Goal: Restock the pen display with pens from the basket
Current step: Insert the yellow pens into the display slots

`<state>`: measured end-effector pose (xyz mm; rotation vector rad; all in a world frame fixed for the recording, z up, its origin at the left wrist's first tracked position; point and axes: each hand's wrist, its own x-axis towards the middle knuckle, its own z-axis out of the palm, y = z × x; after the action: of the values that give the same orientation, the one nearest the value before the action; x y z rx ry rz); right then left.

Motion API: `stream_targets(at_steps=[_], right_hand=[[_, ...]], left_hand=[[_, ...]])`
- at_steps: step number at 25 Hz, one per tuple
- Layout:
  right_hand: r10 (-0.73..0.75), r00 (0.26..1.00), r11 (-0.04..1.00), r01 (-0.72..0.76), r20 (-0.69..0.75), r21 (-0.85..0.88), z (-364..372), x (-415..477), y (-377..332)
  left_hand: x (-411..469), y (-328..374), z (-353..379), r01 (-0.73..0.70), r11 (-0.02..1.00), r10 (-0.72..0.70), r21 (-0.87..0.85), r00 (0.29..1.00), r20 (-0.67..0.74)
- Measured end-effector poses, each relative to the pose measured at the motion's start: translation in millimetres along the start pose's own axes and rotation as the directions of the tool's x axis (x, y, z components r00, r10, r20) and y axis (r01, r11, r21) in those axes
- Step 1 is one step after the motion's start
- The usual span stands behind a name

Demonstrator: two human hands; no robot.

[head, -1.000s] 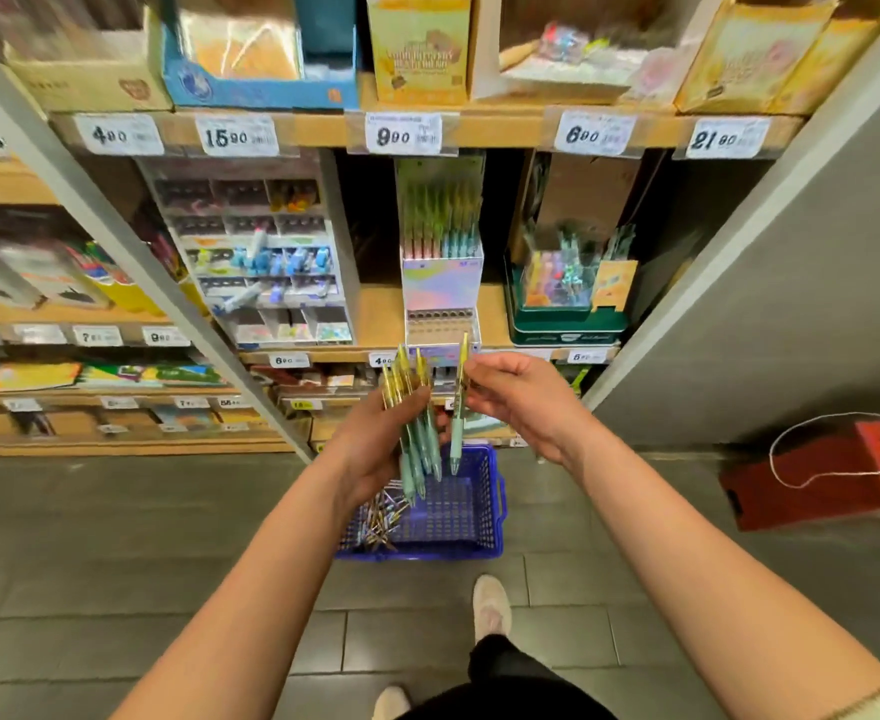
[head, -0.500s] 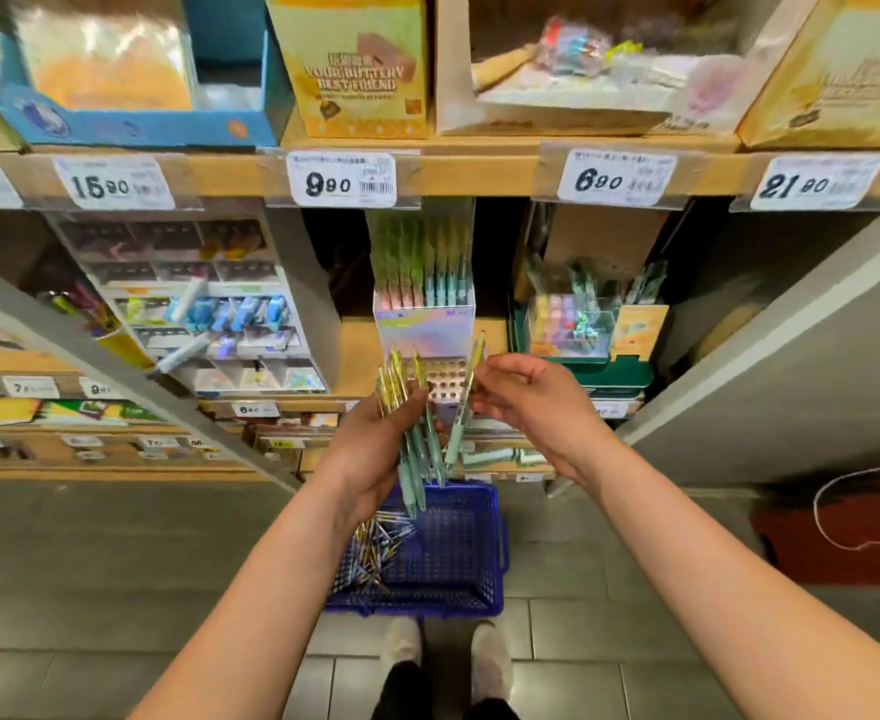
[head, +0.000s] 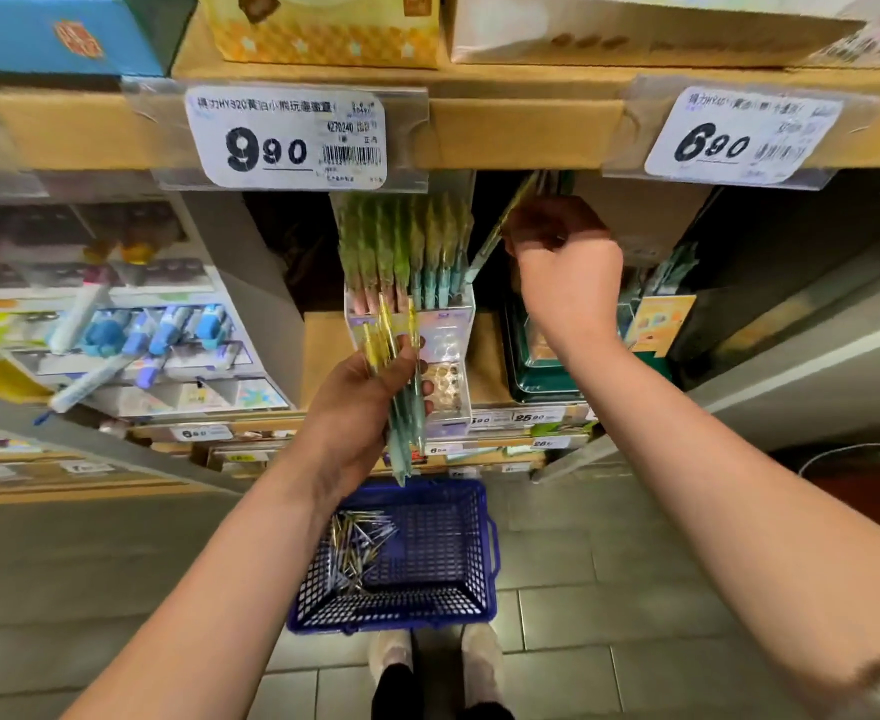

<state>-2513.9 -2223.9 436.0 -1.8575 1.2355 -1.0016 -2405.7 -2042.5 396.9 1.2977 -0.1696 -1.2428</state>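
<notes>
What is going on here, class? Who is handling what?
A person is restocking a shop shelf. The left hand grips a bunch of pens in front of the pen display. The right hand pinches a single pen, tilted, raised beside the display's right edge under the upper shelf. More loose pens lie in the blue basket on the floor.

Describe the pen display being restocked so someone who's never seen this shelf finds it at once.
Find the 9.90 price tag on the wooden shelf edge. Directly below stands the pen display. Unlike the white tiered rack on its left and the dark green tray on its right, it is a narrow iridescent box of upright green-topped pens.
</notes>
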Motion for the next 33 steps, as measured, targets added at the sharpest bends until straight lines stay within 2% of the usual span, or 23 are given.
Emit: stream_targets(at_steps=[3,6,9,12,15,21,23,25,26,27,31,33], right_hand=[[-0.102,0.994,0.992,0.104,0.036,-0.072,8,0,4],[-0.156,0.987,0.985,0.158,0.038,-0.063,10,2,2],[-0.209,0.976,0.968,0.215,0.058,-0.126,14,4,3],[-0.156,0.974,0.969,0.183,0.162,-0.167,19,2,8],[-0.102,0.963,0.944,0.173,0.25,-0.28,26,-1,11],[0.027,0.957,0.905,0.1,0.29,-0.414,26,-2,2],[0.171,0.922,0.953,-0.065,0.348,-0.298,22,-13,3],[0.297,0.808,0.954,-0.276,0.509,-0.12,20,-34,0],[0.307,0.758,0.944,-0.321,0.575,-0.081,21,-44,0],[0.294,0.745,0.944,-0.325,0.599,-0.059,22,-51,1],[0.248,0.813,0.949,-0.314,0.527,0.037,26,-57,-2],[0.197,0.89,0.958,-0.265,0.411,0.114,21,-48,-10]], left_hand=[[3,-1,-4,0.017,1.0,-0.017,-0.008,1.0,0.013],[5,0,-6,0.031,0.999,-0.031,-0.017,0.999,0.004],[8,0,-9,0.043,0.999,-0.042,-0.024,0.999,0.014],[10,-3,-9,0.058,0.998,-0.057,-0.018,0.998,0.026],[10,-5,-9,0.059,0.998,-0.059,0.012,0.998,0.029],[14,-4,-4,0.062,0.998,-0.061,0.023,0.998,-0.006],[15,-3,0,0.053,0.999,-0.053,0.009,0.999,-0.01],[15,-3,2,0.044,0.999,-0.044,0.018,0.999,-0.001],[15,-3,3,0.034,0.999,-0.034,0.04,0.999,0.008],[14,-3,3,0.02,0.997,-0.021,0.07,1.0,0.017],[14,-4,-1,0.006,0.992,-0.007,0.123,1.0,0.007],[17,-4,-7,0.031,0.998,-0.031,0.059,0.999,-0.015]])
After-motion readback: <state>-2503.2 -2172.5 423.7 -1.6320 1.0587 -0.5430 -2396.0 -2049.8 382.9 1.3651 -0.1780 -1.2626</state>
